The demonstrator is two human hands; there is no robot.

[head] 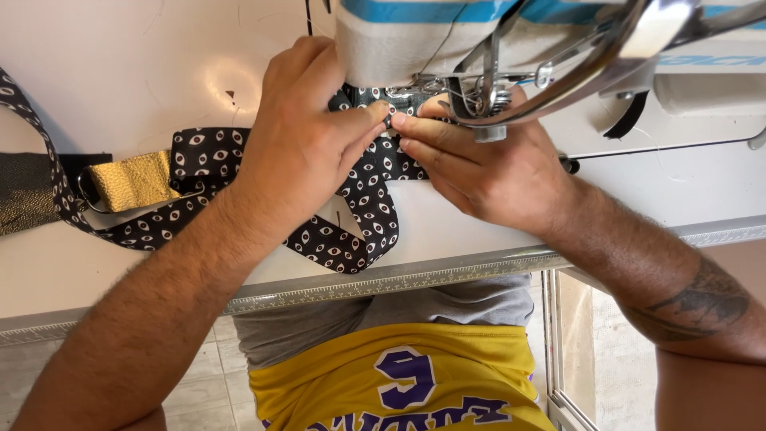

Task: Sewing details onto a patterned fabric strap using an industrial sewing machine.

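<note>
Both hands meet at upper centre of the frame: left hand (299,140) and right hand (487,168) each in a closed fingertip grip on the black eye-print strap (363,199), just below the sewing machine head (479,48). Strap runs left across the white bench (120,72), through a metal ring (84,195) beside a gold fabric piece (136,179).
</note>
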